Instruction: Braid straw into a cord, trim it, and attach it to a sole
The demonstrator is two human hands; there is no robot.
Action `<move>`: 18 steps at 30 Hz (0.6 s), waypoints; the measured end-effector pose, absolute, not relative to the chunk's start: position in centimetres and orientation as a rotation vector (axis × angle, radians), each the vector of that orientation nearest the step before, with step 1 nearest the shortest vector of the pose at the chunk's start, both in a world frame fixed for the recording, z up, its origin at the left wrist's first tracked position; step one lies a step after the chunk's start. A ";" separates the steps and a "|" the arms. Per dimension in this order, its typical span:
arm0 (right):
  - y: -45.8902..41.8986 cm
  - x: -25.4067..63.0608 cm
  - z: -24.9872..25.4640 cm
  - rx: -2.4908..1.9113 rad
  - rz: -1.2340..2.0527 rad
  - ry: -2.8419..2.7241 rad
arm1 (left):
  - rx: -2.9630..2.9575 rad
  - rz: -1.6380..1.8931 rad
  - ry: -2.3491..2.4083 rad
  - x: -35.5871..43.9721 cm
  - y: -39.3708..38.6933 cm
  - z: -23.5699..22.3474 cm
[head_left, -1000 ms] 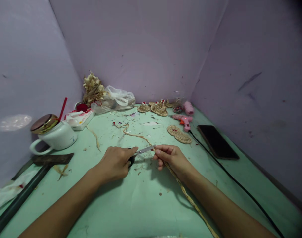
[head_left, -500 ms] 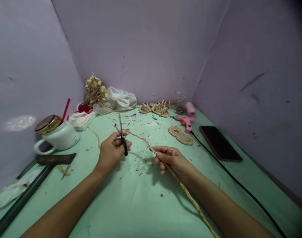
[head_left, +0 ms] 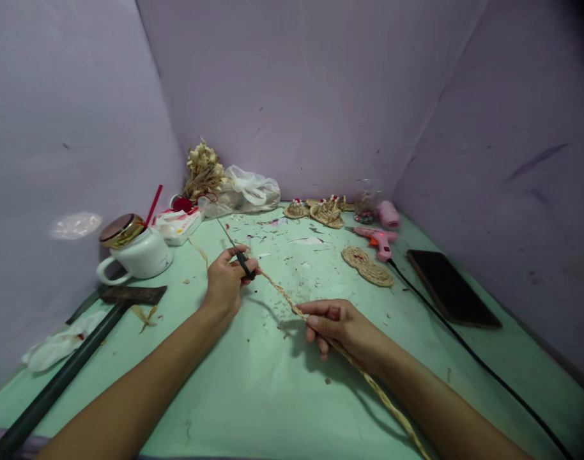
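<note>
My left hand (head_left: 225,284) is closed on a pair of scissors (head_left: 245,262), black handles between the fingers and thin blades pointing away to the upper left. Its fingertips also meet the far part of a braided straw cord (head_left: 280,289); whether they grip it I cannot tell. My right hand (head_left: 347,329) pinches the same cord between thumb and fingers. From there the cord runs under the right forearm's inner side to the bottom edge. Right of centre lies a flat coiled straw sole (head_left: 367,266) with a small red mark.
A pink glue gun (head_left: 381,241) with a black cord and a phone (head_left: 452,287) lie right. Straw slippers (head_left: 328,212), pink thread (head_left: 388,214), a plastic bag (head_left: 253,190) and dried flowers (head_left: 203,169) stand behind. Left are a white mug (head_left: 146,257) and a hammer-like tool (head_left: 133,295).
My left hand has swung the scissors away from the cord beside my right hand, turning the blades up and left, and reached the cord's far part. The right hand keeps its pinch.
</note>
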State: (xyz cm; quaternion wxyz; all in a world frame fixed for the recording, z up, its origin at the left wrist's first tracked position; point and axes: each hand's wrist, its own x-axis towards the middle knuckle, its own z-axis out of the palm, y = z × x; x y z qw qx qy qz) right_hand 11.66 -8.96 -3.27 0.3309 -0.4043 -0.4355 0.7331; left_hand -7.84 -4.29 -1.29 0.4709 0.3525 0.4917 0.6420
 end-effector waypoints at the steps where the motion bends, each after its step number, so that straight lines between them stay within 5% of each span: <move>1: -9.0 11.6 -3.3 -1.053 1.907 -1.169 | 0.874 1.586 1.241 -7.8 -4.2 -1.3; 12: -9.7 11.0 -3.2 -0.993 1.788 -1.405 | 0.953 1.447 1.375 -5.8 -3.4 -3.2; 18: -9.6 10.8 -2.9 -1.006 2.048 -1.102 | 0.901 1.558 1.331 -6.1 -3.5 -2.7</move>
